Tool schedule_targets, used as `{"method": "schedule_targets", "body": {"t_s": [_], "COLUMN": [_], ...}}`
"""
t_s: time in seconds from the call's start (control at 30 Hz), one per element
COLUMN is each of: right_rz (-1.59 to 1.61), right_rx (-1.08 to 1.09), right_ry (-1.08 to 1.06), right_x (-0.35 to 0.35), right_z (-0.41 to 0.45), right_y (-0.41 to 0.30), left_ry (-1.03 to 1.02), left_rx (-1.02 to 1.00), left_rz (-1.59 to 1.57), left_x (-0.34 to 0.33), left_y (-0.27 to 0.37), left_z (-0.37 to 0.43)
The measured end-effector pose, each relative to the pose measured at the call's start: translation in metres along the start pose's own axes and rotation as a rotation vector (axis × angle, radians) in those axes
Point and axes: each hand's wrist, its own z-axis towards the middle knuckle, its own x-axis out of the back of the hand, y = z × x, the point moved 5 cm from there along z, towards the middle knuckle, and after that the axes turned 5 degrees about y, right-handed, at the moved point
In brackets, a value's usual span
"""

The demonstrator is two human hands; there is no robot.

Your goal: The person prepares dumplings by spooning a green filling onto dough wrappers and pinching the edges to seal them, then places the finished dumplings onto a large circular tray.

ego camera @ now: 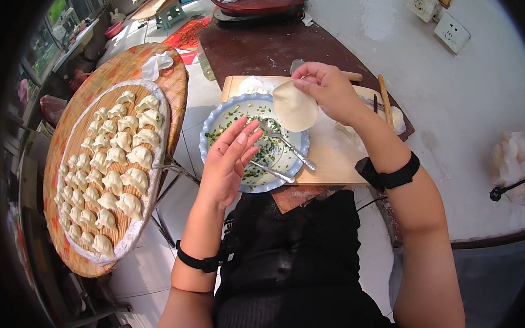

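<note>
My right hand (325, 88) pinches the upper edge of a thin round dough wrapper (296, 107), which hangs over the right side of a scalloped, blue-rimmed bowl (303, 149). Held palm up above the bowl's left part, my left hand (231, 158) is empty with its fingers extended. Bits of chopped green filling (264, 157) are scattered over the bowl's white inside. Two metal spoons rest in it: one spoon (290, 147) leans to the right rim, and the other spoon (274, 171) crosses the near rim, partly hidden by my left hand.
Under the bowl lies a wooden board (332, 161) with a heap of flour (255, 85). A rolling pin (385, 101) is at the right. To the left, a round table (104, 69) bears a tray (133, 233) with rows of dumplings (114, 181). An electric griddle (260, 8) stands at the back.
</note>
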Motion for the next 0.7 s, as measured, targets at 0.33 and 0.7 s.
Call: {"method": "schedule_targets", "body": {"t_s": [0.33, 0.7], "right_rz": [0.266, -0.57], "right_rx": [-0.119, 0.379], "right_ry": [-0.02, -0.219], "right_x": [-0.055, -0.05], "right_z": [-0.036, -0.068], "right_y": [-0.006, 0.006], "left_ry": [0.029, 0.291], "left_rx": [0.146, -0.154], "left_rz": [-0.28, -0.257], "left_x": [0.017, 0.045], "left_y": [-0.015, 0.02], "left_z": [0.003, -0.023]}}
